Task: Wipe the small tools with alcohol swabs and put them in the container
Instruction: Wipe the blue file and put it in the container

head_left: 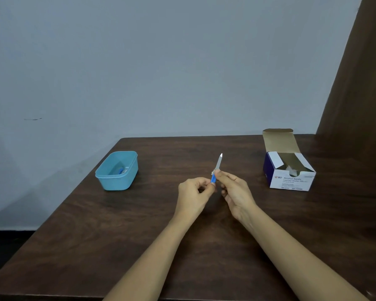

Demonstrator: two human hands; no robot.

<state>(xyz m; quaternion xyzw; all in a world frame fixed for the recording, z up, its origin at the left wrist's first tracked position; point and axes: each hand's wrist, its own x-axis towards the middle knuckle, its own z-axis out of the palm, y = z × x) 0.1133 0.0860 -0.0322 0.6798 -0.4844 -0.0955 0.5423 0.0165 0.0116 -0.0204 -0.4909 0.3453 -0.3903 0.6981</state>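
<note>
Over the table point(96, 235), left of the swab box point(291, 181), a probably light, stiff tool point(218, 162) is pinched at its handle by the left hand point(193, 192), and a swab point(215, 170) by the right hand point(234, 190).

A plain wall point(161, 61) painted pale grey-blue fills the upper half of the view, evenly and softly lit, with one short dark mark point(33, 119) low on its left side. A dark brown wooden table point(117, 235) with visible grain stands with its far edge against the wall and has a rounded far-left corner. A brown curtain point(360, 83) hangs down the right edge. At lower left, the wall meets a very dark floor point(4, 246), and a faint shadow lies on the wall beside the table
</note>
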